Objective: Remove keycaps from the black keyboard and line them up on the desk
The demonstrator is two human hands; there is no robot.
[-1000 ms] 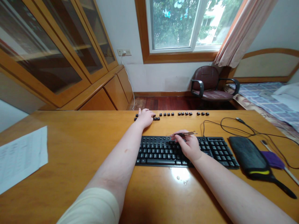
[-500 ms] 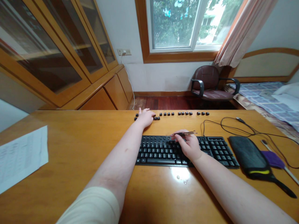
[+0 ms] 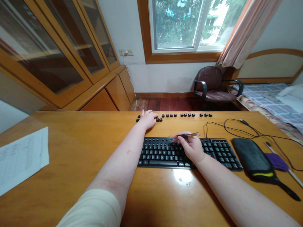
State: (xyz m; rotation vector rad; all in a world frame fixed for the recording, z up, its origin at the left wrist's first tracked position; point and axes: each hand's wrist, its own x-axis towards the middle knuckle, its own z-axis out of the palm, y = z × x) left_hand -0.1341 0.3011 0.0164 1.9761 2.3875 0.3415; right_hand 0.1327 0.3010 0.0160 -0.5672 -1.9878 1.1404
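A black keyboard lies on the wooden desk in front of me. My right hand rests over its upper middle, closed on a thin tool with a dark tip that points left-right above the top key row. My left hand reaches to the desk's far edge. It lies on the left end of a row of loose black keycaps, fingers bent down over them. What is under those fingers is hidden.
A printed sheet lies at the desk's left edge. Right of the keyboard are a black pouch, a purple item and the looped keyboard cable. Beyond the desk stand glass-door cabinets, an armchair and a bed.
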